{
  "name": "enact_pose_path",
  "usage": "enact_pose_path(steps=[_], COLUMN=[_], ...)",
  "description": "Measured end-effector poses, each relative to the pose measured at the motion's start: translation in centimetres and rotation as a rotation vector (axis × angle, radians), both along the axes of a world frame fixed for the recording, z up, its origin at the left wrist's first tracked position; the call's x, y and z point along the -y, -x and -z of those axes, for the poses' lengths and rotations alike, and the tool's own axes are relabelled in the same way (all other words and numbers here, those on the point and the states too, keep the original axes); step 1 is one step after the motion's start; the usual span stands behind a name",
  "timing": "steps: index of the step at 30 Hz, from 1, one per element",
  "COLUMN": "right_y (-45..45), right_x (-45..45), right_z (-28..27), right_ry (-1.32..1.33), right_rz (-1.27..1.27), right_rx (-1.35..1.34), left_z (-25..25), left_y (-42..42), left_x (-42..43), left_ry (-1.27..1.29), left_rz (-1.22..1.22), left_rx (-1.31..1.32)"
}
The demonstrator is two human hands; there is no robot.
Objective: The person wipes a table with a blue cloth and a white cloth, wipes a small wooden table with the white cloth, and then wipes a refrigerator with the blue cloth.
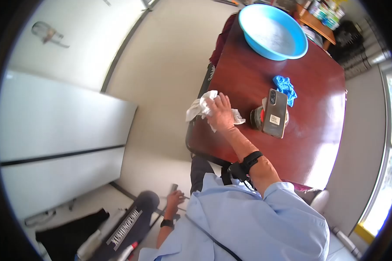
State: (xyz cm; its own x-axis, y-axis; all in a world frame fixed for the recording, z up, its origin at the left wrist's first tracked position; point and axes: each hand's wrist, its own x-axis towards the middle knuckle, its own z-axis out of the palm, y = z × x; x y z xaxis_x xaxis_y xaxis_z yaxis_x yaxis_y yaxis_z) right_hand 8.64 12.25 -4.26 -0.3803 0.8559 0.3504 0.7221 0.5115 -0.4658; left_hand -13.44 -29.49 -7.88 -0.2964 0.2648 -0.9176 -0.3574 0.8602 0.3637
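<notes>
My right hand (221, 114) is on a crumpled white cloth (199, 107) at the left edge of the dark red table (244, 71), its fingers pressed into the folds. Part of the cloth hangs past the edge. Lower down, my left hand (175, 200) is beside the table, next to a dark bar; its fingers are small and blurred, and whether they grip the bar is unclear. To the right of my right hand, a phone (275, 114) lies tilted on a round jar (257, 118). Crumpled blue plastic (285, 88) touches the phone's upper end.
A light blue basin (272, 32) stands at the table's far end. A wooden stand (318, 26) with bottles and packs is beyond it. White cabinets (61, 143) are at the left. A dark padded chair back (130, 226) with lettering is at the lower left.
</notes>
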Motion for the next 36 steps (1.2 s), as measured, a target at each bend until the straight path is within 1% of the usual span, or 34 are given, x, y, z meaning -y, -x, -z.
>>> enact_pose_path(steps=[1,3,5,6,8,9,10,12,13,15,16,17,19,20,22,24,26,27,28,30,32,33,34,35,36], right_y=[0.0,0.2,0.2,0.2,0.2,0.2,0.3,0.6,0.8,0.9,0.9,0.8,0.8,0.9,1.0,0.8,-0.3,-1.2,-2.3,-4.6,-7.6,-9.1,-10.7,-12.5,-15.2], right_x=[-1.2,-3.3,-5.3,-6.4,-8.8,-9.9,-10.9,-12.1,-12.3,-12.3,-11.8,-11.3,-8.9,-7.3,-3.7,0.4,4.3,6.1,7.7,10.3,12.6,13.6,14.7,15.7,17.1], right_z=[0.1,0.4,0.6,0.9,1.3,1.8,1.9,1.9,1.9,1.6,1.1,1.6,1.5,1.1,0.5,-0.1,-1.0,-1.3,-1.9,-1.7,-2.4,-2.3,-2.7,-2.6,-2.4], right_ry=[-0.009,-0.033,-0.073,-0.088,-0.105,-0.155,-0.142,-0.142,-0.138,-0.122,-0.099,-0.102,-0.094,-0.072,-0.023,0.029,0.087,0.123,0.148,0.119,0.119,0.11,0.108,0.12,0.114], right_rz=[0.064,0.187,0.277,0.318,0.403,0.44,0.476,0.556,0.571,0.605,0.589,0.574,0.513,0.48,0.4,0.326,0.249,0.204,0.168,0.11,0.064,0.055,0.066,0.063,0.105], right_rx=[0.01,0.035,0.041,0.052,0.086,0.097,0.094,0.104,0.102,0.103,0.057,0.1,0.087,0.084,0.11,0.137,0.132,0.127,0.139,0.124,0.112,0.106,0.065,0.078,0.106], left_z=[0.5,1.4,-0.3,-1.0,0.3,0.7,0.3,-0.5,-0.3,0.3,0.2,0.0,0.0,0.1,-3.1,-6.0,-8.0,-8.8,-9.6,-12.6,-14.2,-14.4,-16.7,-18.2,-18.5], left_y=[1.9,6.0,9.3,10.8,15.4,17.5,19.3,22.3,23.6,26.2,26.8,27.2,27.7,27.2,23.1,18.0,12.9,10.5,8.0,1.9,-3.8,-6.2,-9.3,-11.9,-14.2], left_x=[0.4,1.2,0.3,-0.7,-0.7,-1.0,-1.8,-3.9,-4.9,-7.0,-9.0,-11.2,-15.6,-18.1,-24.1,-29.3,-33.2,-34.6,-35.9,-37.4,-37.9,-38.2,-38.4,-38.6,-39.1], left_ry=[0.041,0.045,0.073,0.07,0.079,0.081,0.052,0.08,0.086,0.016,-0.009,-0.038,-0.135,-0.192,-0.38,-0.502,-0.647,-0.698,-0.748,-0.74,-0.863,-0.935,-0.95,-0.99,-1.054], left_rz=[0.024,0.046,0.114,0.02,0.062,0.078,0.148,0.155,0.161,0.17,0.193,0.216,0.337,0.394,0.465,0.546,0.553,0.594,0.635,0.671,0.718,0.731,0.819,0.876,0.936], left_rx=[0.024,0.104,0.073,0.073,0.052,0.035,0.013,-0.016,-0.032,-0.068,-0.09,-0.112,-0.17,-0.199,-0.215,-0.281,-0.195,-0.153,-0.113,-0.071,-0.061,-0.005,-0.072,-0.08,-0.142])
